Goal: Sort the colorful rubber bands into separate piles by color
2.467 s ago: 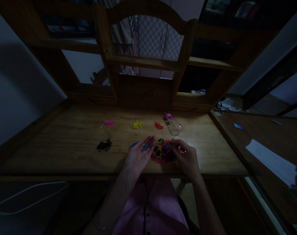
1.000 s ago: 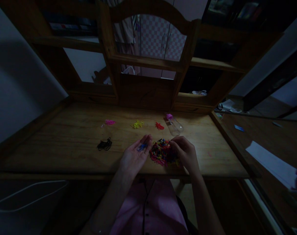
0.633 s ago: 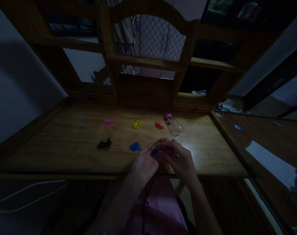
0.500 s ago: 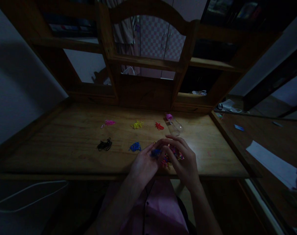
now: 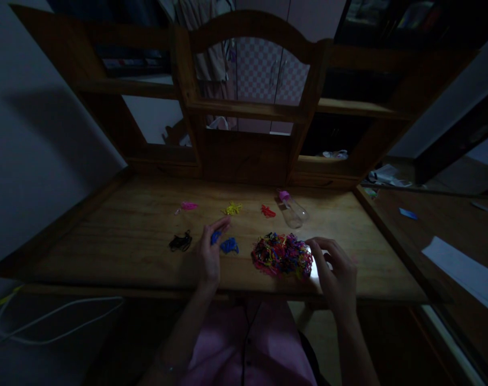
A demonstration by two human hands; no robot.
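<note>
A mixed heap of coloured rubber bands (image 5: 282, 254) lies on the wooden desk (image 5: 127, 241) near its front edge. My left hand (image 5: 209, 252) rests left of the heap with its fingertips at a small blue pile (image 5: 229, 246), and something blue shows between the fingers. My right hand (image 5: 337, 268) sits at the heap's right edge, fingers curled and apart, holding nothing I can see. Sorted piles lie farther off: black (image 5: 180, 242), pink (image 5: 188, 206), yellow (image 5: 232, 208) and red (image 5: 267, 211).
A clear bottle with a pink cap (image 5: 294, 211) lies on its side behind the heap. A wooden hutch with shelves (image 5: 244, 107) rises at the back. White paper (image 5: 465, 271) lies on a side surface at right. The scene is dim.
My hands met over the heap, then parted. The left hand has moved left to the blue pile, the right hand has drawn back to the heap's right edge, uncovering it.
</note>
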